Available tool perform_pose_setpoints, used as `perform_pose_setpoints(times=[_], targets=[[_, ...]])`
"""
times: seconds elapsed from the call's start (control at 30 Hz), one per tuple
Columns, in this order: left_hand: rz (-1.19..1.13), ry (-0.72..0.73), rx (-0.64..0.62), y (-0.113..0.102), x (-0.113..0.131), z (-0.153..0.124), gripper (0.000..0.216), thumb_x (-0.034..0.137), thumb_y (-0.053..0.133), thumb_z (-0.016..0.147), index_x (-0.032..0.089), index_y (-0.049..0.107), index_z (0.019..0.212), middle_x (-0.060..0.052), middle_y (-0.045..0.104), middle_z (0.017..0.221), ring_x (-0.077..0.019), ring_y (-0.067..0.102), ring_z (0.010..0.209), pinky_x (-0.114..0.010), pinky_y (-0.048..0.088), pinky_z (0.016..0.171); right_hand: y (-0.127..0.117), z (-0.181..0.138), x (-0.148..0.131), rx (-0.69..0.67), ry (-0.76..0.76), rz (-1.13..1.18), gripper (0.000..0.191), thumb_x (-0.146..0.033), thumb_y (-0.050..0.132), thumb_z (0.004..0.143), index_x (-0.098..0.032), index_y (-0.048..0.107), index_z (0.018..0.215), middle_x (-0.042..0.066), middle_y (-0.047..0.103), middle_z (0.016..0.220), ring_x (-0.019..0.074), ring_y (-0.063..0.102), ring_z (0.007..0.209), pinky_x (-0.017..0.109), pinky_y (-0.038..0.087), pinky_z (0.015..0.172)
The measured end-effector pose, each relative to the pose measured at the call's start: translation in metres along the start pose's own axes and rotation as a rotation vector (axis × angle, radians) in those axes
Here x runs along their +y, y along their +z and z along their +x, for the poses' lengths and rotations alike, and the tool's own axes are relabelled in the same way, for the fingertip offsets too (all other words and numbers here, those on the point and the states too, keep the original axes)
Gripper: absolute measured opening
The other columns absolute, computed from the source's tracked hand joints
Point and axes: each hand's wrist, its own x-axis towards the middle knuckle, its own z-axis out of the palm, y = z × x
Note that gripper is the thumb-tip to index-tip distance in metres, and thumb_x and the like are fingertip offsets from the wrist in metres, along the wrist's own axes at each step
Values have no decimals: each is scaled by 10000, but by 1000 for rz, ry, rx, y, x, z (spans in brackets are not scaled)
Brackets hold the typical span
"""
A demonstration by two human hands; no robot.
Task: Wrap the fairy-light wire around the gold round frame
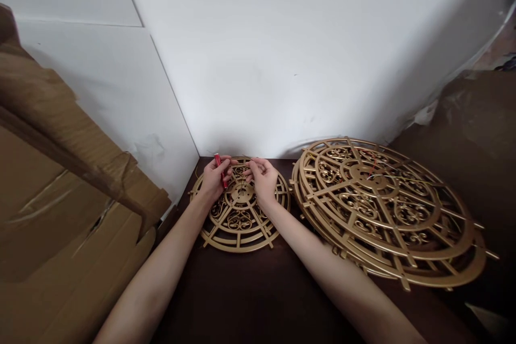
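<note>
A round gold metal grille (242,198) with scrollwork lies flat on a dark brown surface, between my forearms. Over its far left part, my left hand (212,180) is closed around a slim red tool (221,170), whose exact kind I cannot make out. My right hand (266,181) is over the grille's far right part, its thumb and fingertips brought together in a pinch. What sits in that pinch is too small to name. Thin wires show near the grille's centre hub, between the hands.
To the right stands a stack of larger gold grilles (355,220) with thin yellow and red wires on top. Torn brown cardboard (72,193) leans at the left. A white wall (258,64) rises behind the dark tabletop (229,295).
</note>
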Motion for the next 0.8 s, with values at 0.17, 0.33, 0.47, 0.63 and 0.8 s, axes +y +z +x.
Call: perform_pose_setpoints(times=[0.17,0.33,0.47,0.63,0.8], targets=[[-166,-59,50,-4,3,4,225,195,763,667,102,609,803,-52,654,730,-2,369,425,-110,193,330,-1,-1,-4,-8,-32,-35,273,-442,601,803,-179,541,846,-26,584,638,87,523,481,206,409,436],[-239,-48,83,-4,5,5,190,202,755,708,111,607,785,-35,647,710,9,332,415,-102,196,328,-3,-1,-5,66,-128,-161,235,-407,607,803,-177,587,842,-80,393,541,75,378,459,210,316,435],[-100,52,94,-2,1,3,254,268,771,694,114,596,795,-30,640,658,-12,392,425,-114,232,343,-2,-2,-5,40,-98,-162,232,-410,598,801,-180,581,830,-83,385,523,80,381,453,214,309,433],[240,116,-121,3,-6,-5,311,373,729,731,112,611,853,-19,630,611,-46,431,385,-160,280,333,-2,-4,-4,-50,-57,-121,229,-402,610,791,-180,579,842,-40,544,607,95,480,491,217,361,458],[337,109,-231,5,-4,-10,301,378,700,760,115,606,874,-12,633,609,-65,481,398,-174,358,361,-3,-3,-3,-32,-93,-226,240,-412,605,792,-175,605,828,-48,527,562,106,497,509,220,378,483]])
